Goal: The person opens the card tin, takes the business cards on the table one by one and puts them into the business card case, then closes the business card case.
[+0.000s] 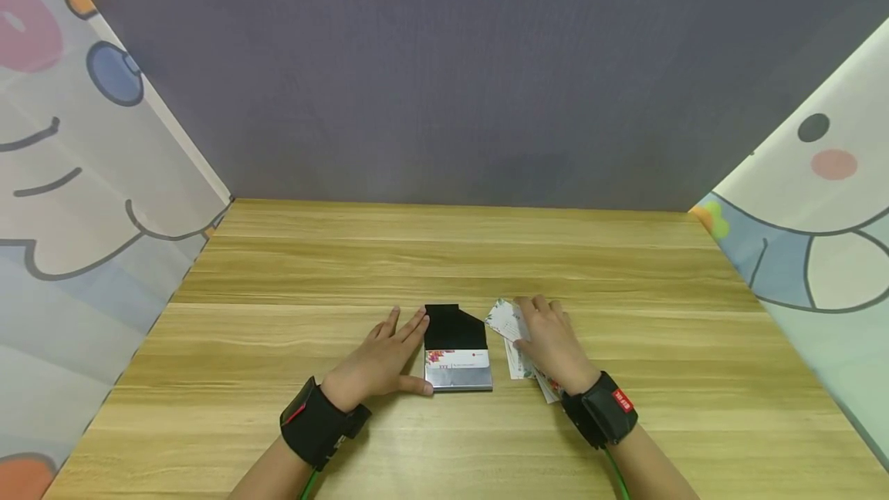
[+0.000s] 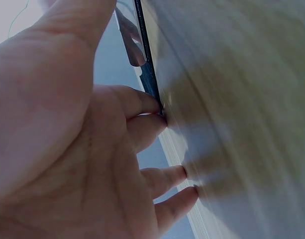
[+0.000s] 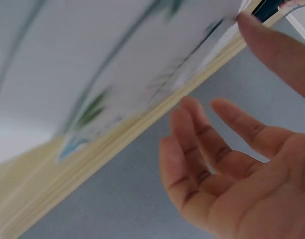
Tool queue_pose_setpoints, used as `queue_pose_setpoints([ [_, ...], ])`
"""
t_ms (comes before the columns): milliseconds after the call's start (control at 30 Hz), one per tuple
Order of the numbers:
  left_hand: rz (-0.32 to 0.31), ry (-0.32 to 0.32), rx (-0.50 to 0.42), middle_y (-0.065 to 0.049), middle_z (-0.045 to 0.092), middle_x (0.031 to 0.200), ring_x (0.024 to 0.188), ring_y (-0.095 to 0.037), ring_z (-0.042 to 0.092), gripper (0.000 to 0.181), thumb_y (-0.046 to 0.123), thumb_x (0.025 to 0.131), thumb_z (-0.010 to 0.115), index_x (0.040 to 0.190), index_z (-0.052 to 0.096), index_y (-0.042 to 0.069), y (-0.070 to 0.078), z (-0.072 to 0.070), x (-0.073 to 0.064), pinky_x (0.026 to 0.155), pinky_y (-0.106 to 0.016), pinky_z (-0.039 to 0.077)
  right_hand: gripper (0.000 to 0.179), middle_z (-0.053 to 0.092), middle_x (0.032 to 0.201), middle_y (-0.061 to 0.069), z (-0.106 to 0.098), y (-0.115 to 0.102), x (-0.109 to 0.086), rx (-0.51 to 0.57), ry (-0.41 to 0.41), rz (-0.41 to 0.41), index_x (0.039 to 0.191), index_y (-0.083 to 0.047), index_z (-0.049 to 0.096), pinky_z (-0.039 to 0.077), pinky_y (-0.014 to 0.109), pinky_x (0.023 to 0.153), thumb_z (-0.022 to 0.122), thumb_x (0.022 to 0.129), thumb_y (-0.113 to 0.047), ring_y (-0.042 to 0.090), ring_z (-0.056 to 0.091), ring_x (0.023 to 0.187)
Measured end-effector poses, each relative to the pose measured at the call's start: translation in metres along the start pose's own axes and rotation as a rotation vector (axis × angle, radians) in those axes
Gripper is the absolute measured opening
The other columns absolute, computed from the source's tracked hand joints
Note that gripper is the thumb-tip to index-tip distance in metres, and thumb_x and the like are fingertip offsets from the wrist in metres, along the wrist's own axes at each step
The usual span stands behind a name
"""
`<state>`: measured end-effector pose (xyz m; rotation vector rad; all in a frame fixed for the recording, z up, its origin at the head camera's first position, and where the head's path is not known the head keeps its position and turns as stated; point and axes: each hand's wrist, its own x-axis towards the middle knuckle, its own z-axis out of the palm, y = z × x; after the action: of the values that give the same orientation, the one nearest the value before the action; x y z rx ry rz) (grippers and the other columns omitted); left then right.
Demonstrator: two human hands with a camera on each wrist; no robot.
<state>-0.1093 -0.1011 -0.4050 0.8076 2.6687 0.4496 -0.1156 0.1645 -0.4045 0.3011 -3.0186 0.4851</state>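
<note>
In the head view, a card holder (image 1: 458, 379) lies with its black flap (image 1: 453, 329) folded back. A white card with red flowers (image 1: 465, 359) sits in its silver pocket. My left hand (image 1: 380, 361) is spread at its left side, thumb by the lower corner and fingertips by the flap's edge. In the left wrist view, two fingertips (image 2: 151, 124) touch the holder's dark edge. My right hand (image 1: 552, 338) rests over loose printed cards (image 1: 505, 319). In the right wrist view, the thumb (image 3: 256, 35) touches a card (image 3: 122, 64); the other fingers (image 3: 182, 134) are loosely bent.
Several cards overlap beneath the right hand, one card (image 1: 517, 365) sticking out toward the holder. The wooden table (image 1: 312, 253) ends at a grey panel (image 1: 444, 76) behind. Printed cloth panels (image 1: 104, 176) stand at both sides.
</note>
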Motion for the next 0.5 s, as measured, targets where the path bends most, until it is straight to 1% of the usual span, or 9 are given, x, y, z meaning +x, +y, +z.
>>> queue_pose_setpoints([
  [167, 0.002, 0.002, 0.006, -0.009, 0.016, 0.153, 0.137, -0.047, 0.009, 0.098, 0.055, 0.073, 0.065, 0.145, 0.023, 0.004, -0.0004, 0.0003, -0.0001, 0.107, -0.056, 0.021, 0.062, 0.056, 0.109, 0.022, 0.0007, 0.0007, -0.0002, 0.011, 0.015, -0.011, 0.120, 0.004, 0.054, 0.043, 0.047, 0.078, 0.080, 0.064, -0.004, 0.036, 0.052, 0.096],
  [333, 0.000, 0.002, 0.005, -0.009, 0.016, 0.153, 0.137, -0.047, 0.010, 0.098, 0.055, 0.072, 0.065, 0.145, 0.023, 0.004, -0.0005, 0.0005, 0.0001, 0.107, -0.056, 0.022, 0.062, 0.057, 0.112, 0.024, 0.0007, 0.0017, -0.0020, 0.012, 0.002, -0.003, 0.121, 0.003, 0.052, 0.043, 0.050, 0.080, 0.079, 0.066, -0.005, 0.040, 0.052, 0.099],
  [500, -0.004, 0.002, 0.012, -0.008, 0.015, 0.154, 0.137, -0.046, 0.009, 0.098, 0.056, 0.072, 0.064, 0.145, 0.023, 0.005, -0.0003, 0.0005, 0.0001, 0.107, -0.056, 0.022, 0.062, 0.056, 0.111, 0.022, 0.0013, 0.0023, -0.0017, 0.023, 0.000, -0.002, 0.121, 0.002, 0.053, 0.044, 0.049, 0.078, 0.079, 0.066, -0.006, 0.038, 0.053, 0.097],
])
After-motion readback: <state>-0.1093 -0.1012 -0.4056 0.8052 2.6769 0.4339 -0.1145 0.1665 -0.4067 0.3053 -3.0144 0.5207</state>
